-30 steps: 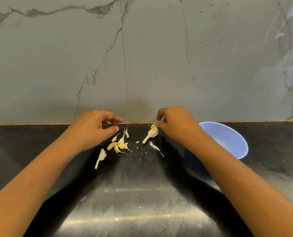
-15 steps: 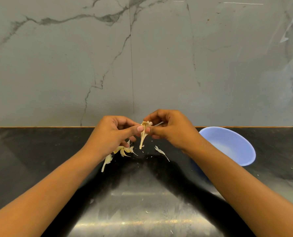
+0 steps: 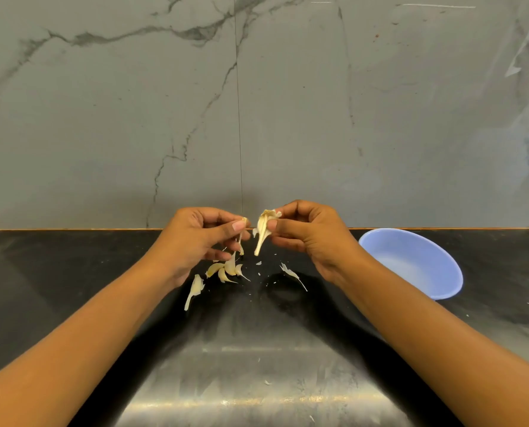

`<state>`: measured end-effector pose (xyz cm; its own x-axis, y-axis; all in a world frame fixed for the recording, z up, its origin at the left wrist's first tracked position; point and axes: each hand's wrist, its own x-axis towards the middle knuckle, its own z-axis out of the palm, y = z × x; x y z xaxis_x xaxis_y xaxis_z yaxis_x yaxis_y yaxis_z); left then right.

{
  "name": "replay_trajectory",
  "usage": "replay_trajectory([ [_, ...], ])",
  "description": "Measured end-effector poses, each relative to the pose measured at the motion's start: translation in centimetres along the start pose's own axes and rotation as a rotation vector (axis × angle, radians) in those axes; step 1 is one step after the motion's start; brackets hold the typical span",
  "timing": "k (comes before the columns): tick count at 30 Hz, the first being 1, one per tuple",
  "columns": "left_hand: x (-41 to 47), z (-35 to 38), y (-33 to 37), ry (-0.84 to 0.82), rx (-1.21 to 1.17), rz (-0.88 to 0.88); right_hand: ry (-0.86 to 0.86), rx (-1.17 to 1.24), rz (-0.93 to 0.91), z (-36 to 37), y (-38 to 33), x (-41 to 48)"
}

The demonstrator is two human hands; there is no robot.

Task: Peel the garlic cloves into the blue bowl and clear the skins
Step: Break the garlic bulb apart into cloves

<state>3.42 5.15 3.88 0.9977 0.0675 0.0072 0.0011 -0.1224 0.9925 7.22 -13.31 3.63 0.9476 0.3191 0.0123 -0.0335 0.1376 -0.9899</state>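
From the head camera, both hands are raised just above the black table (image 3: 72,272), close together but not touching. The right hand (image 3: 306,235) pinches a pale garlic piece (image 3: 263,229) between thumb and fingers, its thin tail hanging down. Whether a clove remains inside its husk is too small to tell. The left hand (image 3: 201,238) pinches a narrow strip of skin (image 3: 241,246) between thumb and forefinger, just beside the piece.

Loose skins (image 3: 226,269) lie heaped on the table under the left hand. A longer one (image 3: 195,289) lies nearer the person, another (image 3: 292,274) lies below the right hand, and small flakes are scattered around them. The blue bowl (image 3: 411,257) sits to the right, tilted. No cloves show in the part of its inside that is visible.

Peeling looks well underway, judging by the skins. Clearing them has not begun.
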Motion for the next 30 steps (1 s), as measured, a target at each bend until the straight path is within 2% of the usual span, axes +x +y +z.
replay_trajectory([
  [2, 0.4, -1.3, 0.1, 0.012, 0.181, 0.008, 0.007, 0.026, 0.045, -0.4, -0.1, 0.2],
  [5, 0.8, -3.0, 0.2, 0.003, 0.747, 0.078, -0.018, -0.02, 0.075, -0.6, 0.1, 0.1],
  [7, 0.7, -3.0, 0.3, -0.045, 0.865, 0.071, -0.04, -0.033, 0.08, -0.4, 0.3, 0.0],
  [9, 0.4, -2.5, 0.3, -0.02, 0.813, 0.108, -0.06, -0.032, 0.066, -0.1, 0.5, 0.0],
  [11, 0.0, -1.6, 0.6, 0.024, 0.578, 0.149, -0.074, -0.046, 0.043, 0.0, 0.6, -0.1],
  [14, -0.7, -0.2, 0.8, -0.02, 0.281, 0.112, -0.083, -0.08, -0.001, 0.3, 0.7, -0.3],
  [21, -0.5, 0.3, 0.5, -0.068, 0.03, -0.102, -0.078, -0.091, -0.095, 1.0, 1.0, -0.6],
  [30, -0.4, 0.6, 0.4, -0.042, -0.101, -0.097, -0.045, 0.02, -0.063, 1.1, 1.1, -0.7],
])
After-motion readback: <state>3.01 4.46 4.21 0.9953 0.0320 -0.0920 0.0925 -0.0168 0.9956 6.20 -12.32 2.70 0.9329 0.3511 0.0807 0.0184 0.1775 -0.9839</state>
